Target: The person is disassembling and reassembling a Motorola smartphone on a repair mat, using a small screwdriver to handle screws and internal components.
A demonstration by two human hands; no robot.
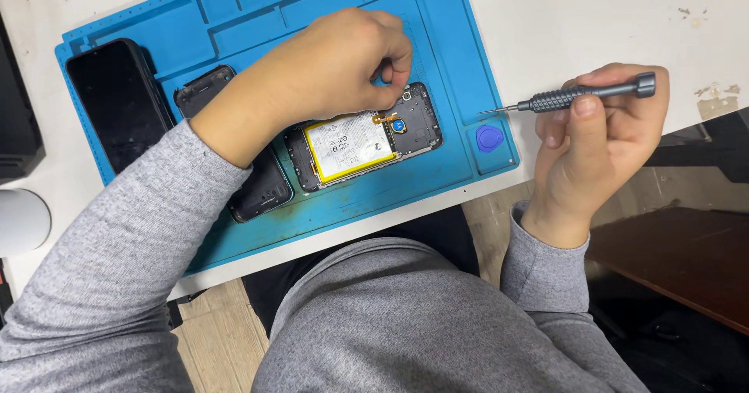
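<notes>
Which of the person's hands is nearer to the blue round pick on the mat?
The right hand, though not by much. It holds a screwdriver just right of the blue pick. The left hand is up-left of it, pinching over the opened phone.

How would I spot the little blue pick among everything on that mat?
Start at the big blue work mat on the white table. Go to its near right corner, just right of the opened phone. The pick is a small rounded darker-blue tab lying alone in a recess.
</notes>
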